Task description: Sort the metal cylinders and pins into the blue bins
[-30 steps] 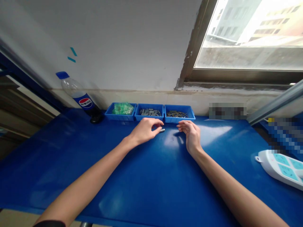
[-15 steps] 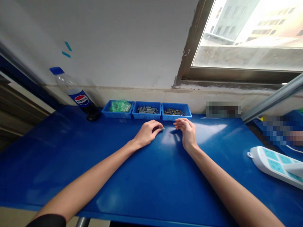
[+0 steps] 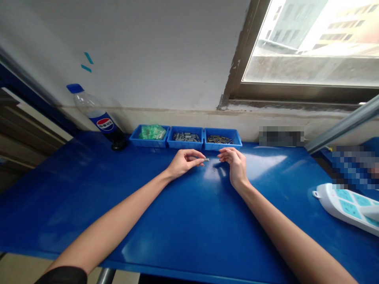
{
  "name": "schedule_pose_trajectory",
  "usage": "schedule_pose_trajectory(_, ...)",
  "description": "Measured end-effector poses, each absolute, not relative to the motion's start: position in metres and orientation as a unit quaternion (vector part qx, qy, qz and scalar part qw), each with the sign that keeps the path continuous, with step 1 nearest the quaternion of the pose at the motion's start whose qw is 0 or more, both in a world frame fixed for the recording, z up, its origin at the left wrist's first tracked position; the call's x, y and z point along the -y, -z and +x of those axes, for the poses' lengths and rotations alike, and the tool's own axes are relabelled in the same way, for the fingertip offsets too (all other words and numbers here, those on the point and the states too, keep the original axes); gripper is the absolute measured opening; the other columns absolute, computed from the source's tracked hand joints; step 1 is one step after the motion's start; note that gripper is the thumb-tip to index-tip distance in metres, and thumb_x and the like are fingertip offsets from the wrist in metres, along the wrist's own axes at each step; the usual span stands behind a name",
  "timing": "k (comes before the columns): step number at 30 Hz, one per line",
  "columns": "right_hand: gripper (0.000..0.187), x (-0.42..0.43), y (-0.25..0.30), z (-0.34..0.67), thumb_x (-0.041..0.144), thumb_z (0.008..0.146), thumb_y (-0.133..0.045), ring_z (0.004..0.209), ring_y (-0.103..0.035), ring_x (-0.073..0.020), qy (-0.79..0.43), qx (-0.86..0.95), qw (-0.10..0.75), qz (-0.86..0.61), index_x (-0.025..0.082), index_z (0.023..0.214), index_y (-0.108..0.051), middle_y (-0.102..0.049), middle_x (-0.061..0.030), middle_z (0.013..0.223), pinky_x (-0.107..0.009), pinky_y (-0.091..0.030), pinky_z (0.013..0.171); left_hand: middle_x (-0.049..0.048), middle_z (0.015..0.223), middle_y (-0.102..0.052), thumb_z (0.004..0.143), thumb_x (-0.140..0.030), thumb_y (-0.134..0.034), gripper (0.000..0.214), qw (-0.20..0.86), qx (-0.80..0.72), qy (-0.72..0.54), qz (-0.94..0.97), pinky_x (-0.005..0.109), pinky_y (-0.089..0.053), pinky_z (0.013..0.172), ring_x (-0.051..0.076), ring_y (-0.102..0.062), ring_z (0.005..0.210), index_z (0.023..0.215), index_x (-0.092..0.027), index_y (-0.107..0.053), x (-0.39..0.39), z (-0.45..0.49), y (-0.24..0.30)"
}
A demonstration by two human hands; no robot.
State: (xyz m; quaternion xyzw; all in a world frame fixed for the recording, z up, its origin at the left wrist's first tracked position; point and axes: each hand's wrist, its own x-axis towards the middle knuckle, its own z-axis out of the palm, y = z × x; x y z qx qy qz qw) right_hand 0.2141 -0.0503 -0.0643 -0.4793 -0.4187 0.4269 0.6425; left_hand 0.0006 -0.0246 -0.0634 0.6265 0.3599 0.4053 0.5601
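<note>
My left hand (image 3: 186, 161) pinches a small silvery metal cylinder (image 3: 207, 159) between thumb and fingers, just above the table. Its free end points right, toward my other hand. My right hand (image 3: 235, 163) stands on its edge with the fingers loosely curved and the palm facing left. Nothing shows in it, and a gap separates it from the cylinder. Behind my hands, the middle blue bin (image 3: 186, 145) holds several similar grey cylinders. The right blue bin (image 3: 223, 147) holds thin brass-coloured screws or pins, too small to make out exactly.
A left blue bin (image 3: 149, 144) contains a crumpled green plastic bag (image 3: 152, 132). Beside it stands a cola bottle (image 3: 105, 124) near the wall. A white power strip (image 3: 349, 207) lies at the right of the blue table (image 3: 177, 228). Above is a window (image 3: 310, 71).
My left hand's fingers have straightened, so more of the cylinder sticks out to the right. My right hand has hardly moved. The whole view has shifted slightly.
</note>
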Motion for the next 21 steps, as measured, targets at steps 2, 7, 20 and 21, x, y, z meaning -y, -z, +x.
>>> schedule_pose_trajectory(2,0.02,0.05,0.064,0.214,0.032,0.086,-0.06,0.063,-0.062,-0.0171,-0.424,0.425,0.638,-0.483,0.019,0.082,-0.075,-0.075,-0.0046,0.072,-0.031,-0.046,0.065,0.0094,0.082,-0.081,0.075,-0.044,-0.09,0.039,0.559,-0.365,-0.417,0.616,0.03,-0.064,0.07,0.024,-0.08,0.076,0.096,-0.013,-0.077,0.026,0.002,0.064)
schedule_pose_trajectory(7,0.021,0.05,0.065,0.215,0.034,0.087,-0.059,0.063,-0.062,-0.0171,-0.423,0.433,0.63,-0.486,0.02,0.082,-0.074,-0.074,-0.0041,0.072,-0.031,-0.046,0.065,0.0095,0.081,-0.08,0.079,-0.046,-0.086,0.039,0.491,-0.376,-0.5,0.606,0.033,-0.065,0.07,0.025,-0.08,0.075,0.095,-0.013,-0.075,0.023,0.002,0.055)
schedule_pose_trajectory(20,0.021,0.052,0.064,0.214,0.035,0.087,-0.06,0.065,-0.061,-0.0178,-0.415,0.445,0.626,-0.486,0.02,0.083,-0.075,-0.073,-0.0044,0.073,-0.031,-0.046,0.066,0.0091,0.117,-0.075,0.096,-0.024,-0.061,0.017,0.189,-0.384,-0.539,0.726,0.034,-0.061,0.091,0.021,-0.073,0.105,0.1,-0.019,-0.077,0.016,-0.015,0.031)
schedule_pose_trajectory(21,0.022,0.052,0.064,0.214,0.035,0.088,-0.06,0.066,-0.061,-0.0179,-0.413,0.449,0.625,-0.488,0.02,0.083,-0.075,-0.073,-0.0044,0.073,-0.031,-0.046,0.066,0.0074,0.106,-0.077,0.096,-0.024,-0.061,0.018,0.179,-0.391,-0.513,0.743,0.032,-0.06,0.084,0.019,-0.073,0.095,0.101,-0.02,-0.077,0.018,-0.015,0.031)
